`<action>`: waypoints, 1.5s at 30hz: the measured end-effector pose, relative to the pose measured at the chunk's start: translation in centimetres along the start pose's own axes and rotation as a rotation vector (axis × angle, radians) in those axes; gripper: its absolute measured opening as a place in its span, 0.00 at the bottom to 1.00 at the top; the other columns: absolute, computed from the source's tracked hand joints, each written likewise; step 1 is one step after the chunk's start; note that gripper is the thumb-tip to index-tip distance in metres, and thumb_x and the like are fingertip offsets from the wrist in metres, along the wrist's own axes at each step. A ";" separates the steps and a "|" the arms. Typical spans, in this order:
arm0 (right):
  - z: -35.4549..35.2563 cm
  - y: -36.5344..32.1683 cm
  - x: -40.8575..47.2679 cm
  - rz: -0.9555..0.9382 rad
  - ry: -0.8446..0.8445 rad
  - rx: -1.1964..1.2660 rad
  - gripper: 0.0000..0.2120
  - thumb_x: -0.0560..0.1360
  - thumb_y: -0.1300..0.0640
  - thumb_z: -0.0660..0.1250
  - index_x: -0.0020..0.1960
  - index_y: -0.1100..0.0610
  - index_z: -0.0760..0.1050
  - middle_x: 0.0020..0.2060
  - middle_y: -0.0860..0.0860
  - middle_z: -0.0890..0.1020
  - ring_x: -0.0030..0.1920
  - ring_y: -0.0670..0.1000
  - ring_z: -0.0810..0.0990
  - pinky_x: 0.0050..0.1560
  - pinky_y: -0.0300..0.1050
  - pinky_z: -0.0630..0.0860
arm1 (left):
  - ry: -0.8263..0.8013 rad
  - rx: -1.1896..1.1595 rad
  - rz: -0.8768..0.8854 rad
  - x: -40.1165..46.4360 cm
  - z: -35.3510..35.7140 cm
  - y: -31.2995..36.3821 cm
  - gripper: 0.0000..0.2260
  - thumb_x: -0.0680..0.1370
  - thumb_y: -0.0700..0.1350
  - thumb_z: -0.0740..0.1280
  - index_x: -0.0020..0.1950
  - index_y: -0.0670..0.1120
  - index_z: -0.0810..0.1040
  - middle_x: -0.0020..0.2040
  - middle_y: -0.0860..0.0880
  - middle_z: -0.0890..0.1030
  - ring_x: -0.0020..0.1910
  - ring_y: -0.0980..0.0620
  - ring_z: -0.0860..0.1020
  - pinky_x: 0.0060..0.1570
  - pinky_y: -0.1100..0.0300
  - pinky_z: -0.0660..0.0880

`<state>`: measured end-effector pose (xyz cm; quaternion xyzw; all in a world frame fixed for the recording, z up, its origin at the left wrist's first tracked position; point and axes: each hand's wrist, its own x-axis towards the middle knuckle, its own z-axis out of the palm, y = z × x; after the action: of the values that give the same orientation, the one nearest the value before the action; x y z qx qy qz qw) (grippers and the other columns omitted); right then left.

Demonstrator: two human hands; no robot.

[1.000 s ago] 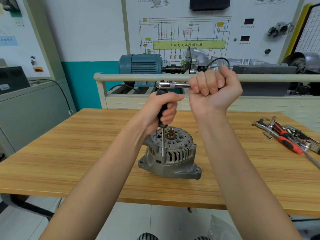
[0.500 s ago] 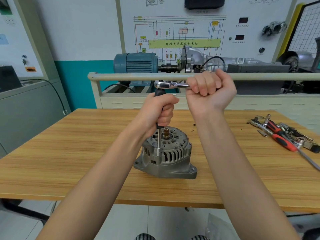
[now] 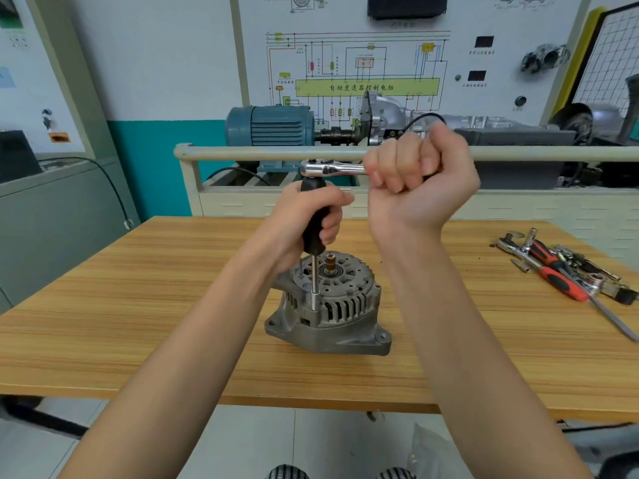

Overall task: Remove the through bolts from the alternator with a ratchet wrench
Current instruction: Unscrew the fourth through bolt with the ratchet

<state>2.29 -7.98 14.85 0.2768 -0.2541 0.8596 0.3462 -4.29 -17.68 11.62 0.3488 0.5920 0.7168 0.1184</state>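
Note:
A grey alternator [image 3: 328, 316] stands on the wooden table [image 3: 138, 323], its shaft end facing up. A chrome ratchet wrench [image 3: 328, 168] is held level above it, joined to a black-handled extension [image 3: 313, 233] whose steel shaft runs straight down to the housing's near left rim. My left hand [image 3: 304, 216] grips the black handle. My right hand [image 3: 418, 178] grips the ratchet's handle in a fist, to the right of the ratchet head. The bolt under the socket is hidden.
Loose tools lie at the table's right: a red-and-black screwdriver [image 3: 560, 278], a spare ratchet [image 3: 511, 245] and sockets. Behind the table runs a beige rail [image 3: 242, 153] before a blue motor [image 3: 273, 126] and a training board.
The view has shifted slightly, so the alternator sits a little lower and left. Both hands keep their grips; the ratchet handle still points right with little visible swing.

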 end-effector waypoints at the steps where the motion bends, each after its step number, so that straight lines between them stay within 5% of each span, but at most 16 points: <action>1: -0.5 -0.2 0.8 0.100 0.053 0.077 0.27 0.77 0.63 0.50 0.19 0.52 0.60 0.15 0.46 0.58 0.18 0.46 0.54 0.24 0.38 0.56 | -0.045 -0.001 0.007 0.1 -0.3 0.2 0.12 0.69 0.39 0.68 0.28 0.46 0.69 0.23 0.50 0.67 0.21 0.52 0.65 0.24 0.62 0.64; 6: -2.3 0.2 3.4 0.405 0.229 0.377 0.21 0.71 0.61 0.55 0.20 0.54 0.58 0.14 0.47 0.57 0.14 0.47 0.56 0.20 0.36 0.55 | -0.219 -0.104 -0.079 0.1 -0.3 0.4 0.17 0.73 0.41 0.64 0.24 0.48 0.66 0.18 0.53 0.63 0.16 0.58 0.59 0.18 0.68 0.54; 11: -2.0 0.9 3.5 0.400 0.262 0.405 0.23 0.74 0.61 0.53 0.20 0.54 0.58 0.15 0.47 0.57 0.14 0.47 0.55 0.21 0.36 0.53 | -0.060 -0.059 -0.048 -0.2 0.0 0.3 0.23 0.76 0.38 0.62 0.23 0.50 0.60 0.19 0.54 0.59 0.16 0.58 0.54 0.19 0.68 0.52; 15: -0.5 0.3 1.3 0.219 0.142 0.250 0.26 0.77 0.62 0.51 0.20 0.53 0.59 0.15 0.46 0.57 0.17 0.46 0.54 0.22 0.36 0.54 | 0.164 -0.027 0.006 -0.3 0.7 0.2 0.23 0.77 0.34 0.61 0.26 0.50 0.58 0.20 0.53 0.58 0.18 0.56 0.53 0.21 0.68 0.52; 20: 2.5 2.6 -3.4 -0.423 -0.066 -0.257 0.18 0.74 0.69 0.53 0.31 0.51 0.66 0.22 0.45 0.64 0.23 0.45 0.59 0.26 0.42 0.55 | 0.379 0.121 0.019 -0.2 1.7 0.3 0.15 0.77 0.34 0.63 0.32 0.45 0.65 0.23 0.50 0.65 0.20 0.55 0.61 0.20 0.64 0.58; 23: 3.1 3.3 -4.4 -0.519 -0.113 -0.382 0.18 0.72 0.72 0.53 0.35 0.51 0.67 0.26 0.47 0.68 0.25 0.45 0.62 0.27 0.42 0.56 | 0.415 0.264 0.078 -0.5 1.7 0.2 0.15 0.78 0.34 0.61 0.32 0.45 0.64 0.20 0.54 0.66 0.18 0.60 0.63 0.19 0.68 0.60; 28: 1.8 1.6 -2.2 -0.243 -0.139 -0.076 0.22 0.74 0.67 0.52 0.24 0.52 0.64 0.16 0.47 0.61 0.19 0.44 0.56 0.25 0.38 0.54 | 0.146 -0.018 0.042 -1.0 0.3 0.2 0.16 0.74 0.34 0.66 0.30 0.45 0.64 0.21 0.52 0.63 0.20 0.55 0.59 0.21 0.64 0.57; 33: -1.1 0.3 1.4 0.282 0.074 0.328 0.23 0.72 0.61 0.54 0.19 0.54 0.60 0.14 0.47 0.59 0.15 0.47 0.57 0.21 0.37 0.56 | -0.169 -0.023 0.051 -0.7 -1.4 0.9 0.13 0.71 0.39 0.66 0.27 0.46 0.68 0.22 0.50 0.67 0.20 0.53 0.65 0.24 0.63 0.64; 36: -2.0 0.8 3.0 0.436 0.178 0.459 0.21 0.71 0.61 0.54 0.19 0.56 0.59 0.14 0.48 0.59 0.15 0.47 0.55 0.20 0.37 0.54 | -0.270 -0.055 -0.008 -0.4 -0.7 0.9 0.18 0.73 0.40 0.64 0.24 0.47 0.65 0.19 0.51 0.63 0.16 0.55 0.61 0.20 0.67 0.59; 41: -1.9 0.8 2.9 0.358 0.242 0.423 0.21 0.71 0.62 0.55 0.20 0.55 0.59 0.15 0.47 0.58 0.15 0.47 0.56 0.22 0.35 0.53 | -0.119 -0.049 -0.053 0.0 -0.2 0.6 0.25 0.78 0.39 0.62 0.22 0.50 0.59 0.18 0.53 0.58 0.16 0.57 0.54 0.19 0.69 0.51; 45: -0.6 0.4 0.2 0.083 0.041 0.185 0.25 0.76 0.62 0.51 0.20 0.53 0.60 0.15 0.46 0.59 0.17 0.46 0.55 0.23 0.37 0.56 | 0.075 -0.016 -0.010 -0.2 0.6 0.4 0.25 0.79 0.36 0.60 0.23 0.50 0.58 0.18 0.53 0.58 0.16 0.56 0.54 0.20 0.70 0.52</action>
<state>1.69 -7.79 14.47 0.2793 -0.1777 0.8986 0.2880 -3.71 -17.46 11.99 0.3177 0.5922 0.7334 0.1024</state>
